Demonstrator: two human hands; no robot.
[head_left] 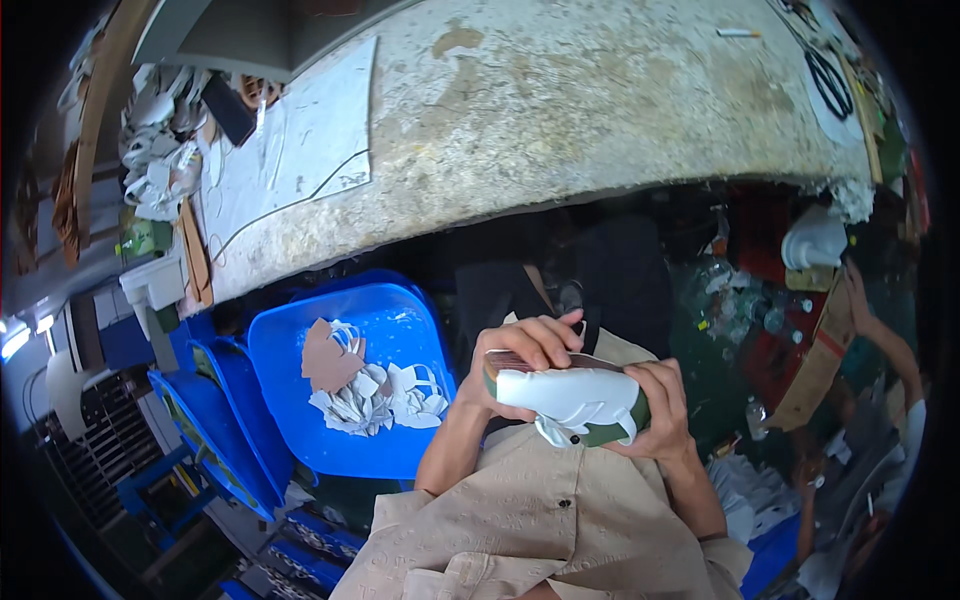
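Beige shirt sleeves (520, 530) fill the lower edge, and from them both forearms rise to a shoe upper (572, 398), white with dark green at the heel end, held just above the lap and below the edge of the counter (600, 110). The left hand (520, 362) is clamped on the brown-lined end, fingers curled over its top. The right hand (662, 405) is closed round the green end, thumb side toward the camera. The piece is held clear of every surface, between the two hands.

The step in hand appears to be an inspection or shaping of the upper, gripped at both ends. Any further move would seem to call for a firm hold by one hand while the other is freed or shifted along the piece.

Its long axis lies nearly level across the view, left to right, tilted slightly down toward the right; the open, lined end points left.

Beside the left forearm, pale cut scraps (370, 390) are piled on a blue plastic chair (300, 420). Black scissors (828, 82) lie far off on the counter.
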